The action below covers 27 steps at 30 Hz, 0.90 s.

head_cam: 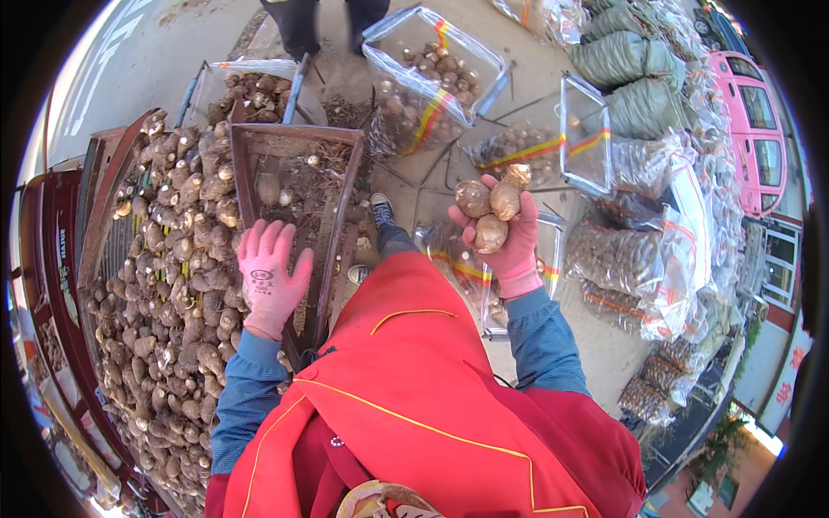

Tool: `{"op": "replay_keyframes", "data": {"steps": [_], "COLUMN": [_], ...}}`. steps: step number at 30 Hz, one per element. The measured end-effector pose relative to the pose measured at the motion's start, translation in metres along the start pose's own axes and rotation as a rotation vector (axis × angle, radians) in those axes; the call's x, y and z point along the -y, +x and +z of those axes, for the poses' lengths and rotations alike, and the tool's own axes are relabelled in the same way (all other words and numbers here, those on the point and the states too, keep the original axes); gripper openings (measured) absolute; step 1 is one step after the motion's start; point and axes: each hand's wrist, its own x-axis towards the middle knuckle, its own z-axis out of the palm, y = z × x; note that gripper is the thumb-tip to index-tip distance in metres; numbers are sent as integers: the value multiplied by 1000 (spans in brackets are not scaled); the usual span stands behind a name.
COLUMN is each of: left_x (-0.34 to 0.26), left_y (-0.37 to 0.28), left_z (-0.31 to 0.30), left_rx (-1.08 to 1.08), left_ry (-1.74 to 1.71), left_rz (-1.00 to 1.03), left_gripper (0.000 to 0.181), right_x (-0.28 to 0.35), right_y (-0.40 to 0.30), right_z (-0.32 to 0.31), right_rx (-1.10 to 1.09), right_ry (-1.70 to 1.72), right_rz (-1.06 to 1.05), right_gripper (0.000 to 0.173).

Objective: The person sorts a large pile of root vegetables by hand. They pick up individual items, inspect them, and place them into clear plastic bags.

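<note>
My right hand (518,252), in a pink coated glove, is closed around several round brown taro corms (505,201). It is raised over a frame-held plastic bag (456,262) to the right of my body. My left hand (272,278), gloved the same way, is palm down with its fingers spread and nothing in it. It lies above the border between a large heap of taro (175,317) and a reddish-brown metal chute (346,188). A few corms, roots and dirt lie in the chute. Whether the left fingertips touch anything cannot be told.
Metal frames hold open clear bags with corms: one bag (421,116) ahead, another (518,149) to its right, a third (194,97) beyond the heap. A person's legs (298,29) stand ahead. Filled sacks (615,259) line the right, before a pink vehicle (745,129).
</note>
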Motion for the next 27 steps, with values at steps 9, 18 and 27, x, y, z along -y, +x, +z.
{"op": "replay_keyframes", "data": {"steps": [9,18,27], "left_x": [20,25,22], "left_y": [-5,-5,-3], "left_z": [5,8,8], "left_rx": [-9,2,-1], "left_ry": [48,70,36], "left_rz": [89,103,71], "left_gripper": [42,41,36], "right_x": [82,57,32], "right_y": [-156,-151,-123], "right_z": [-118,-173,-192], "right_rx": [-704,-1128,-981], "right_ry": [-236,-557,-977], "right_rz": [-386,-179,-107], "right_gripper": [50,76,41]}}
